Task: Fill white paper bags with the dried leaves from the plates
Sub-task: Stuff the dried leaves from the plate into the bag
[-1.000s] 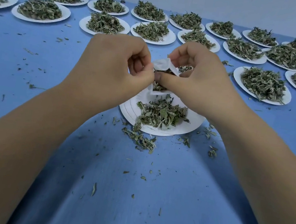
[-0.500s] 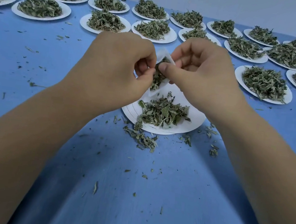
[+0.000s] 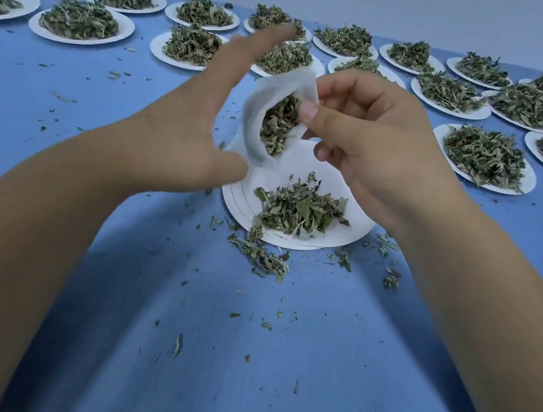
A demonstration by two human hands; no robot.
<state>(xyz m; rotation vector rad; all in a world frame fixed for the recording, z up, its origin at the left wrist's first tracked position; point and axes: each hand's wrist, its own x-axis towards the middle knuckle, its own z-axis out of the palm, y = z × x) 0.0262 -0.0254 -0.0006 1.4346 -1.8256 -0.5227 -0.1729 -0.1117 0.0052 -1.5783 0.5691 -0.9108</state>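
The right hand (image 3: 375, 143) pinched the paper bag (image 3: 258, 114) open above the plate (image 3: 240, 198); the empty, straight-fingered left hand (image 3: 186, 132) should scoop leaves (image 3: 297, 209) in gently.

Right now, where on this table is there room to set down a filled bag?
Free: the blue tablecloth between the forearms, nearer than the near plate; also left of the left hand. Crowded: the far rows of leaf-heaped plates.
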